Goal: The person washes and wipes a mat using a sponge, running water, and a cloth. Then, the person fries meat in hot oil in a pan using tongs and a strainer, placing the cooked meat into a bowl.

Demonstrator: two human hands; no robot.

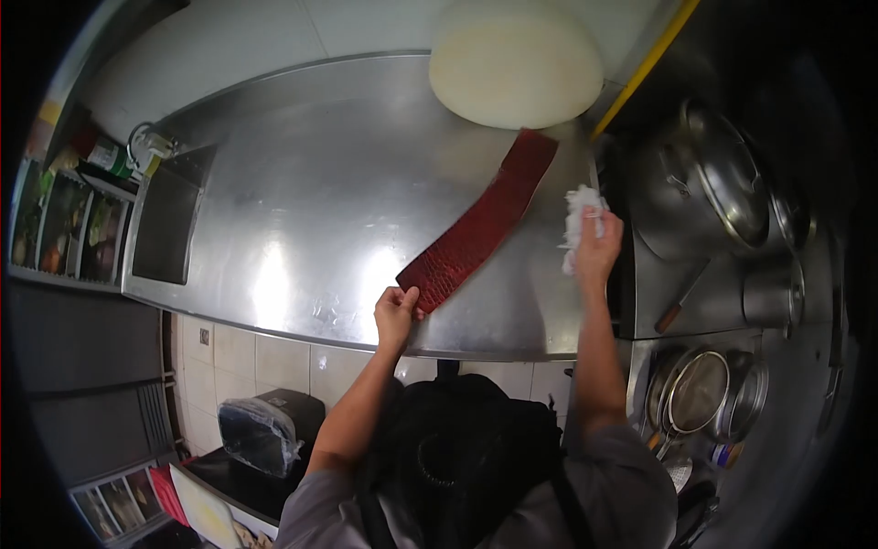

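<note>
A long dark red strip with a scale-like pattern lies slantwise on the steel counter, its upper end near a round pale board. My left hand pinches the strip's lower left corner at the counter's front edge, thumb on top. My right hand is closed on a crumpled white cloth at the counter's right side, to the right of the strip and apart from it.
A sink is at the counter's left end. To the right are a large pot with a lid, a wooden-handled tool and strainers. A lined bin stands below, at the front left.
</note>
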